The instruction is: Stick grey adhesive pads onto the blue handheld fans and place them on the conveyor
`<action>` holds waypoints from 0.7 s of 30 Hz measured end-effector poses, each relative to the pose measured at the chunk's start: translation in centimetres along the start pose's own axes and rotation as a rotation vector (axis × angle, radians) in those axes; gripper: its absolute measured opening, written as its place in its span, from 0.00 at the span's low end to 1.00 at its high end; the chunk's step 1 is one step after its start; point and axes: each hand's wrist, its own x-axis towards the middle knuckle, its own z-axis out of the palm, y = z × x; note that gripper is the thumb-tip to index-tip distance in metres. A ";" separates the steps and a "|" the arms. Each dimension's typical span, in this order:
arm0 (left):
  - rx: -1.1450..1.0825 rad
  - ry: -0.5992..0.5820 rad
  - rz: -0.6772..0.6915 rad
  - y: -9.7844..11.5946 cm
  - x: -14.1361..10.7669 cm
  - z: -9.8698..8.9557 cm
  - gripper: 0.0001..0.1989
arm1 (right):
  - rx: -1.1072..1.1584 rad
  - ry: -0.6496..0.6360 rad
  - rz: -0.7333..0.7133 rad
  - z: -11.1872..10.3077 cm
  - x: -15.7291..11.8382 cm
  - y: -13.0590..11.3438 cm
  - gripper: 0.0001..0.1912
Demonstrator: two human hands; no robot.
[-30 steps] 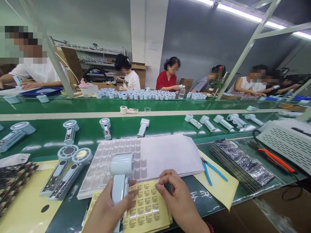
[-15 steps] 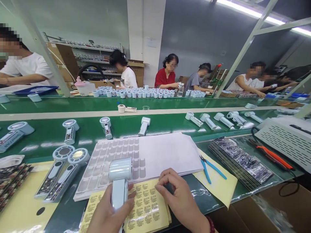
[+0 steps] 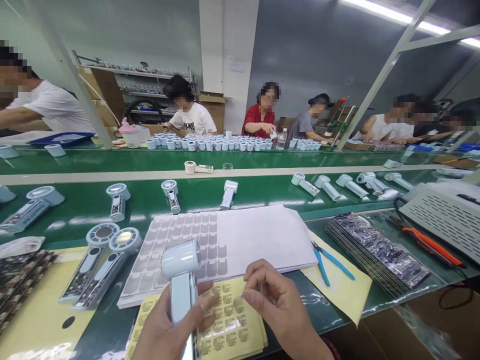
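Note:
A light blue handheld fan [image 3: 182, 260] stands upright in my left hand [image 3: 170, 320], whose fingers wrap round its handle. My right hand [image 3: 279, 305] is just to the right, thumb and forefinger pinched on a small translucent sticker [image 3: 239, 301]. Beneath both hands lie yellow sheets of printed labels [image 3: 228, 340]. Behind them a white sheet stack [image 3: 262, 235] carries rows of grey stickers [image 3: 180, 231] on its left part. Two more fans [image 3: 99, 277] with exposed circuit boards lie at the left on yellow paper.
Blue cutters [image 3: 333, 261] rest on yellow paper at the right, beside stacked circuit boards [image 3: 378, 252] and orange-handled pliers [image 3: 431, 245]. Fans are spaced along the green belt [image 3: 262, 192]. Several people sit across it behind many light blue parts [image 3: 225, 144].
The fan in my left hand has tilted slightly left. A small sticker now shows at my right fingertips. Fans on the belt appear shifted right in the view.

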 end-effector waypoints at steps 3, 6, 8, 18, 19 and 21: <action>-0.123 -0.007 -0.087 1.4 -0.3 0.7 0.20 | 0.136 -0.128 0.079 2.0 0.6 -1.7 0.08; -0.285 0.065 -0.124 2.3 0.1 1.2 0.16 | 0.130 -0.164 0.083 3.8 1.4 -3.0 0.05; -0.323 0.103 -0.122 2.5 0.7 1.2 0.17 | 0.051 -0.135 0.088 4.5 2.1 -3.6 0.05; -0.353 0.103 -0.075 2.7 2.1 1.1 0.22 | -0.195 -0.140 0.030 5.4 3.9 -3.4 0.06; -0.368 0.055 -0.068 2.9 1.9 1.1 0.22 | -0.231 -0.138 -0.027 5.4 3.9 -3.3 0.06; -0.380 -0.088 -0.032 3.3 1.3 1.1 0.24 | -0.253 -0.129 -0.112 5.4 4.0 -3.0 0.06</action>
